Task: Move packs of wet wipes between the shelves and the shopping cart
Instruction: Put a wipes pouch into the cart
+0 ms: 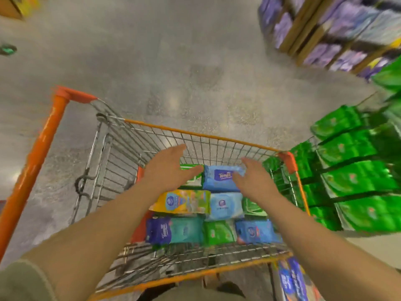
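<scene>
A light-blue pack of wet wipes (221, 178) with a dark purple label lies at the far end of the shopping cart (195, 135), on top of other packs. The left hand (168, 168) and right hand (252, 178) flank it, fingers straight and spread wide; fingertips touch its edges, though motion blur hides any firm hold. Nearer packs are yellow (182, 202), pale blue (225, 205), teal (186, 230) and green (219, 232). Green packs on shelves (355, 177) stand just right.
</scene>
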The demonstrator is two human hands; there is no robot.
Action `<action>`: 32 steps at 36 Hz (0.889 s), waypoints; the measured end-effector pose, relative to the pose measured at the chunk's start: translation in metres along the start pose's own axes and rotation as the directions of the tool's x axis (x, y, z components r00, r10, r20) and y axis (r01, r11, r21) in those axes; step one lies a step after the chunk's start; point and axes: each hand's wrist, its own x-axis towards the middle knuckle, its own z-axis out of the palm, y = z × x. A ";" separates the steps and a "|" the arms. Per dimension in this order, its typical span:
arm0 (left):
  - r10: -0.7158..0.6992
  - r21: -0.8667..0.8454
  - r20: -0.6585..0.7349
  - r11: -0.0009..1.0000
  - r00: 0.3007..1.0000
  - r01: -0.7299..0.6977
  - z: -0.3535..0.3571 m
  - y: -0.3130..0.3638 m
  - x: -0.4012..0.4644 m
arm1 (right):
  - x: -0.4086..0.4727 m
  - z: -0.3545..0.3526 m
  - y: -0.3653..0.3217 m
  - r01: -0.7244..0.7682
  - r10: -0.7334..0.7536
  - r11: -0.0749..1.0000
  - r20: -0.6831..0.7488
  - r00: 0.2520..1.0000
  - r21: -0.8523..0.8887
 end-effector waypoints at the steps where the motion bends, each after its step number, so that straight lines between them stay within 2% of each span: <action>1: 0.045 0.024 0.019 0.999 0.999 -0.045 -0.006 0.011 0.001 | -0.007 -0.011 0.001 0.001 -0.001 1.000 -0.030 1.000 -0.001; 5: 0.170 0.105 0.092 0.978 0.981 -0.179 -0.026 0.062 0.000 | -0.043 -0.056 0.010 -0.055 0.053 0.998 -0.144 0.988 -0.005; 10: 0.330 0.152 0.118 0.926 0.937 -0.345 -0.035 0.139 -0.017 | -0.100 -0.097 0.036 -0.095 0.091 0.995 -0.265 0.960 0.000; 18: 0.541 0.156 0.187 0.808 0.820 -0.569 -0.020 0.245 -0.069 | -0.208 -0.135 0.113 -0.280 0.263 0.960 -0.337 0.904 -0.001; 24: 0.684 0.173 0.208 0.678 0.699 -0.714 0.013 0.315 -0.132 | -0.309 -0.143 0.174 -0.414 0.414 0.906 -0.397 0.819 0.090; 32: 0.779 0.193 0.286 0.524 0.558 -0.830 0.072 0.394 -0.254 | -0.472 -0.128 0.239 -0.528 0.558 0.823 -0.469 0.684 0.210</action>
